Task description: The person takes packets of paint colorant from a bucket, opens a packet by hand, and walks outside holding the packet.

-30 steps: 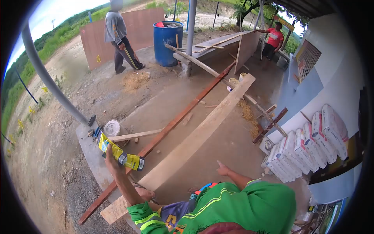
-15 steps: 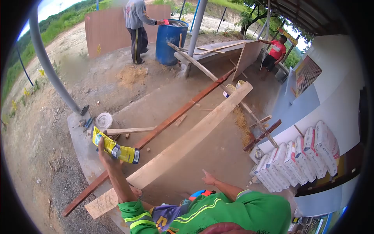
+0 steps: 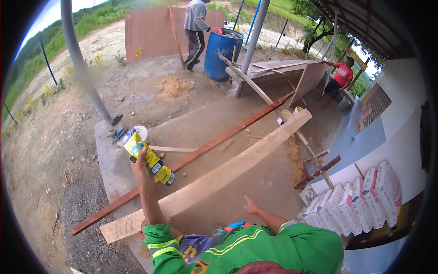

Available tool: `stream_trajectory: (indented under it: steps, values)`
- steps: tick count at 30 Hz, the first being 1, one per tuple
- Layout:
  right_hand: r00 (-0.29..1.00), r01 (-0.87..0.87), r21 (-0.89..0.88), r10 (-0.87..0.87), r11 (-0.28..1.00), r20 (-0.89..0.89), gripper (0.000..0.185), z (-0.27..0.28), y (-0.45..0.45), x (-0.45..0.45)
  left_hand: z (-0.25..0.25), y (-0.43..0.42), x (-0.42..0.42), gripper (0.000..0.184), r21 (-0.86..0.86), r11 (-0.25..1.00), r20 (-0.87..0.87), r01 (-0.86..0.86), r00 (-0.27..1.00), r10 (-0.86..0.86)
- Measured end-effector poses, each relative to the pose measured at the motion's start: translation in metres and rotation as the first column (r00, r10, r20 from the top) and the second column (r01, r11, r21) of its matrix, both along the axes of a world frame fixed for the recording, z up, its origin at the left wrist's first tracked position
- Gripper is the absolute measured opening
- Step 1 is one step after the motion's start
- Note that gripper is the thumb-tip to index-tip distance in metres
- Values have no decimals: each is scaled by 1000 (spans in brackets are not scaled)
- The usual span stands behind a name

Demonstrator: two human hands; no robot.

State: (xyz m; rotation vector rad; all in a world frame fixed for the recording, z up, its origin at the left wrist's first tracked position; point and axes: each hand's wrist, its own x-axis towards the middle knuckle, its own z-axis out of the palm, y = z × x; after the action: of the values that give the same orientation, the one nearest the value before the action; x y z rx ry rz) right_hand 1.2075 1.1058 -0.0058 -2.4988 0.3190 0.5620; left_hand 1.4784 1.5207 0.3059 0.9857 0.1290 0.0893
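My left hand (image 3: 141, 165) is raised, its fingers wrapped round a yellow printed pouch (image 3: 154, 160) with dark blue markings. The pouch looks soft and hangs slanted down to the right. Below and beside it run a long reddish-brown wooden beam (image 3: 219, 138) and a wide pale plank (image 3: 232, 165). Over the concrete floor, to the right of the plank's near half, my right hand (image 3: 251, 207) is held out with a finger extended. It holds nothing that I can see.
Stacked cement bags (image 3: 353, 203) stand along the wall at right. A blue drum (image 3: 222, 55) is at the back, with a person in grey (image 3: 195, 18) beside it. Another person in red (image 3: 342, 75) stands by a propped board. A grey post (image 3: 82, 59) rises at left.
The view has shifted, so the scene sits further right and lower. My left hand has tilted the pouch more steeply. The person in grey has changed stance beside the drum.
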Motion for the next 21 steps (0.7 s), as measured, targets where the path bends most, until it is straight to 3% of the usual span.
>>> stream_trajectory:
  steps: [3,6,10,12,14,16,18,21]
  values:
    - [954,259,100,-238,961,-184,76,41,-4,4,2,1,1,26,88,996,50,-11,999,7]
    - [965,245,37,-240,969,-109,74,8,-14,-7,4,-6,-1,28,136,990,104,-38,994,23]
    - [967,178,69,-161,982,-200,71,-34,-15,-22,-2,-8,-3,28,162,987,109,-9,994,-9]
    - [967,157,104,-131,982,-217,70,-21,-3,-22,-7,-7,-2,26,168,986,105,-1,994,-17]
    - [969,-66,-38,56,997,-239,69,-23,1,-18,-8,-6,-1,25,167,986,96,0,995,-16]
    - [965,-79,-29,69,996,-255,69,-28,-1,-18,-5,-7,-2,23,171,985,88,-34,996,19]
    - [959,133,129,-95,983,-265,69,1,5,-17,0,-9,-2,24,146,988,87,-59,995,46]
    - [991,8,68,1,998,-135,70,-13,-8,-20,7,-15,-4,29,106,991,72,-80,995,72]
